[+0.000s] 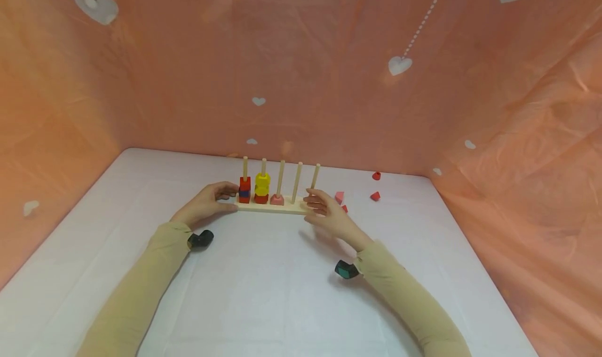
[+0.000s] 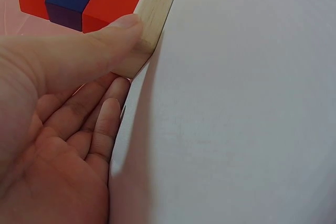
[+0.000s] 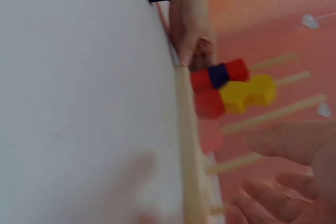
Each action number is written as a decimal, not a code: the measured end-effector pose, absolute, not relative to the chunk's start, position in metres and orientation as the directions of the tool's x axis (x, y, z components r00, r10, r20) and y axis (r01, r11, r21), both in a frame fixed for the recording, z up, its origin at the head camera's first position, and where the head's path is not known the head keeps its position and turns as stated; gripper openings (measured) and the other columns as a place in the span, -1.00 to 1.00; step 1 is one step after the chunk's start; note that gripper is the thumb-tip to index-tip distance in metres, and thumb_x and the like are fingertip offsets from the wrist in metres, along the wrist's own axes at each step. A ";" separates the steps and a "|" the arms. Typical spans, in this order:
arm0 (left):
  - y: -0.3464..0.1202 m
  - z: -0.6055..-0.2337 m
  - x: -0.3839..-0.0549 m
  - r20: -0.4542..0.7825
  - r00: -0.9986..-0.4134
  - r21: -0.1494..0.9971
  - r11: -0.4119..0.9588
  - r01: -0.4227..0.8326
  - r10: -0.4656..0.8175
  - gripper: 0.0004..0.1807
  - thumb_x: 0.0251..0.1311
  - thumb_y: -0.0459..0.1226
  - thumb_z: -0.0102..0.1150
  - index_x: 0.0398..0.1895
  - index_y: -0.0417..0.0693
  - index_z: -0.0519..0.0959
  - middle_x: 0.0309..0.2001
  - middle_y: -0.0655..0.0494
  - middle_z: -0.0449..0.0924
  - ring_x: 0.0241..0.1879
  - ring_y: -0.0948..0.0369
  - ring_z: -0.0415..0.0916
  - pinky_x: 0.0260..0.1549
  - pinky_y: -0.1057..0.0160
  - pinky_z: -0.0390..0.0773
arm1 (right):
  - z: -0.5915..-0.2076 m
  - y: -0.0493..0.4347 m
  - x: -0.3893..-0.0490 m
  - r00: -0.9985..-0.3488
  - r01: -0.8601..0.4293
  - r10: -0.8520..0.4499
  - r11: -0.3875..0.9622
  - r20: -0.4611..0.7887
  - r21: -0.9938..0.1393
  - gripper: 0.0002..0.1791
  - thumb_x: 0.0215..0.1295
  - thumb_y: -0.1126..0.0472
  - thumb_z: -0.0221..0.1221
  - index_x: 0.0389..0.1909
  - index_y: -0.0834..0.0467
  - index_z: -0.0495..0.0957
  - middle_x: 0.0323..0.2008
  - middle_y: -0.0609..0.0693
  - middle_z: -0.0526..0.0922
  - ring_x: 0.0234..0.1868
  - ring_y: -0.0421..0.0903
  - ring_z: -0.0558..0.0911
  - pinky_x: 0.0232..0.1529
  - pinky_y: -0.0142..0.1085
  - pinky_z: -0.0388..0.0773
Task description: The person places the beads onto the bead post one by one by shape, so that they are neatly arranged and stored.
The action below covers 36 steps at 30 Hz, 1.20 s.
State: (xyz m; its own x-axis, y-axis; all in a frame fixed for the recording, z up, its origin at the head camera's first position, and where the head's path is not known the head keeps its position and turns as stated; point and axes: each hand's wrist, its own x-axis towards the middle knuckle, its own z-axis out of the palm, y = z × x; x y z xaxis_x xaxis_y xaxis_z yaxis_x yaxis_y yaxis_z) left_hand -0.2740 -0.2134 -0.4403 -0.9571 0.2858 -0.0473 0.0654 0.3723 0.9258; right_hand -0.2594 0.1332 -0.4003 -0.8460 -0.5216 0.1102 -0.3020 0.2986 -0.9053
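Note:
A wooden peg board [image 1: 268,208] with several upright pegs stands on the table. Its left end is gripped by my left hand [image 1: 207,203], the thumb [image 2: 118,35] lying on the base and the fingers behind it. Red and blue blocks [image 1: 244,191] are stacked on the leftmost peg. Beside them, yellow pieces [image 1: 262,183] sit over a red one, and a pink block [image 1: 277,200] is low on the middle peg. Around the right end hovers my right hand [image 1: 331,216], fingers [image 3: 273,200] loosely bent and spread, with nothing visible in its grasp.
Right of the board lie a pink piece [image 1: 339,196] and a red piece [image 1: 345,209], partly behind the right hand. Two more red pieces, a nearer one [image 1: 374,196] and a farther one [image 1: 377,175], rest beyond. A pink cloth [image 1: 301,85] with hearts hangs around the white table [image 1: 263,294].

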 end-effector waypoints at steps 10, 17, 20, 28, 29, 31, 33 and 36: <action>-0.214 -0.442 -0.274 -0.044 -0.958 0.926 0.372 0.067 0.282 -0.41 0.11 -0.28 0.35 0.21 -0.16 0.37 0.20 -0.11 0.38 0.16 -0.04 0.29 0.23 -0.04 0.24 | -0.376 0.179 -0.274 -0.854 -0.371 -0.504 0.414 0.130 -0.831 -0.43 0.18 0.41 0.27 0.22 0.37 0.35 0.12 0.35 0.47 0.16 0.29 0.42 0.21 0.10 0.29; -0.214 -0.443 -0.275 -0.056 -0.957 0.923 0.380 0.059 0.284 -0.38 0.10 -0.25 0.36 0.23 -0.15 0.36 0.21 -0.11 0.39 0.16 -0.04 0.29 0.24 -0.05 0.23 | -0.376 0.199 -0.296 -0.877 -0.382 -0.473 0.569 0.091 -0.728 -0.48 0.18 0.41 0.26 0.18 0.35 0.40 0.07 0.30 0.52 0.11 0.21 0.47 0.17 0.05 0.36; -0.214 -0.443 -0.275 -0.060 -0.959 0.920 0.387 0.054 0.277 -0.37 0.10 -0.24 0.37 0.24 -0.13 0.37 0.21 -0.10 0.39 0.17 -0.04 0.28 0.24 -0.06 0.23 | -0.381 0.205 -0.306 -0.883 -0.380 -0.462 0.609 0.077 -0.697 -0.49 0.20 0.38 0.25 0.17 0.36 0.41 0.08 0.29 0.52 0.12 0.18 0.47 0.17 0.05 0.35; -0.214 -0.440 -0.276 -0.047 -0.959 0.922 0.382 0.066 0.278 -0.40 0.11 -0.27 0.35 0.22 -0.15 0.37 0.19 -0.10 0.40 0.14 -0.03 0.29 0.23 -0.03 0.24 | -0.386 0.212 -0.320 -0.928 -0.239 -0.371 0.677 -0.041 -0.696 -0.48 0.25 0.24 0.24 0.23 0.24 0.42 0.13 0.20 0.49 0.17 0.18 0.40 0.18 0.07 0.35; -0.214 -0.440 -0.276 -0.045 -0.959 0.923 0.379 0.066 0.278 -0.40 0.11 -0.28 0.35 0.22 -0.15 0.37 0.19 -0.10 0.40 0.14 -0.03 0.29 0.22 -0.03 0.24 | -0.387 0.213 -0.322 -0.929 -0.229 -0.366 0.681 -0.052 -0.696 -0.48 0.26 0.24 0.24 0.23 0.23 0.41 0.13 0.20 0.49 0.17 0.17 0.40 0.18 0.06 0.35; -0.213 -0.440 -0.275 -0.047 -0.959 0.925 0.374 0.063 0.278 -0.41 0.11 -0.28 0.35 0.22 -0.15 0.37 0.19 -0.10 0.40 0.14 -0.03 0.29 0.22 -0.02 0.24 | -0.390 0.214 -0.325 -0.930 -0.215 -0.361 0.685 -0.068 -0.696 -0.47 0.25 0.24 0.24 0.25 0.23 0.40 0.12 0.20 0.50 0.17 0.16 0.41 0.18 0.05 0.36; -0.213 -0.440 -0.274 -0.043 -0.958 0.926 0.372 0.069 0.285 -0.40 0.12 -0.27 0.35 0.22 -0.17 0.37 0.20 -0.13 0.39 0.15 -0.05 0.28 0.22 -0.04 0.23 | -0.393 0.214 -0.329 -0.929 -0.210 -0.362 0.688 -0.077 -0.695 -0.45 0.24 0.24 0.25 0.25 0.26 0.40 0.08 0.21 0.52 0.13 0.16 0.44 0.17 0.03 0.37; -0.213 -0.441 -0.273 -0.039 -0.956 0.927 0.368 0.074 0.291 -0.41 0.13 -0.28 0.34 0.22 -0.19 0.37 0.21 -0.15 0.38 0.17 -0.07 0.27 0.24 -0.05 0.21 | -0.397 0.214 -0.331 -0.929 -0.192 -0.356 0.694 -0.098 -0.694 -0.47 0.22 0.24 0.27 0.20 0.30 0.44 0.03 0.21 0.56 0.07 0.13 0.49 0.16 -0.01 0.39</action>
State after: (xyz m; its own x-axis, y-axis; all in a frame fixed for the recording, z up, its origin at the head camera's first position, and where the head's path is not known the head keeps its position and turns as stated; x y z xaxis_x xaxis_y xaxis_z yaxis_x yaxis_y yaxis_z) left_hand -0.2734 -0.2134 -0.4409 -0.9560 0.2909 -0.0388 0.0742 0.3676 0.9270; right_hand -0.3313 0.2143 -0.3967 -0.9295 -0.3555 -0.0983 -0.1921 0.6941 -0.6938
